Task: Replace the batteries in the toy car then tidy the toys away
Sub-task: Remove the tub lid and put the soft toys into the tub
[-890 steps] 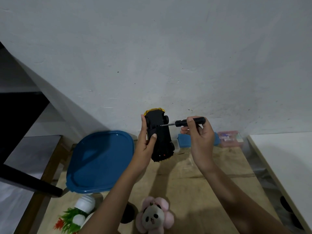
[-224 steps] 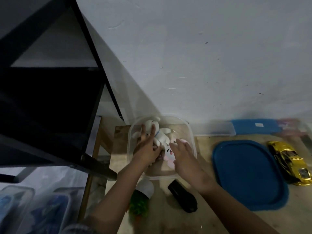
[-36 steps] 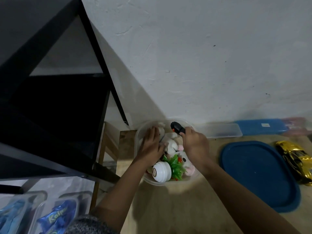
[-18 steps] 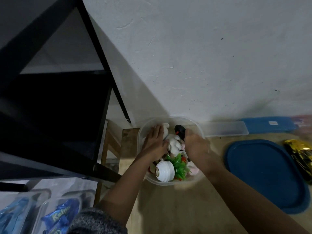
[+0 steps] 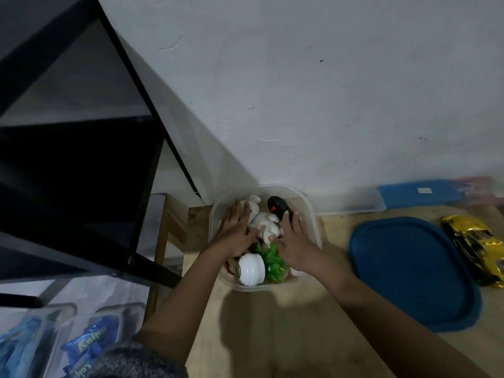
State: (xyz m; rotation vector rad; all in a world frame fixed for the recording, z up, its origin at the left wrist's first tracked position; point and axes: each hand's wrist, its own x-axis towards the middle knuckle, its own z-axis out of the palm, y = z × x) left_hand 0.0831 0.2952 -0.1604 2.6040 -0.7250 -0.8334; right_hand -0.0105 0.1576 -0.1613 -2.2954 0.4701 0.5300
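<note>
A clear plastic tub (image 5: 311, 211) is seen at the far left corner of a wooden table (image 5: 272, 336), close against a pale wall (image 5: 300, 77). Both hands are placed inside the tub. The left hand (image 5: 237, 230) is laid flat with fingers spread over the left part of the contents, its palm pressed down on a white stuffed animal (image 5: 263, 218); nothing is gripped by it. The right hand (image 5: 293, 241) is also held flat and released, its fingertips resting against a black remote (image 5: 278, 210) that is propped at the back of the tub, an orange spot shown on its top. Whether the remote is pinched at all cannot be told. At the near end of the tub a white ribbed pot (image 5: 252, 270) is lain on its side, with green plastic leaves (image 5: 272, 260) just beside it under the right wrist.

The gold toy car (image 5: 476, 248) is left on the table, well apart from the tub, at the right edge of the view. Between tub and car a large blue lid (image 5: 414, 271) is laid flat. A flat blue box (image 5: 420, 196) and a clear tray (image 5: 354, 204) are set along the wall behind it. A black shelf frame (image 5: 81, 159) is seen to the left.
</note>
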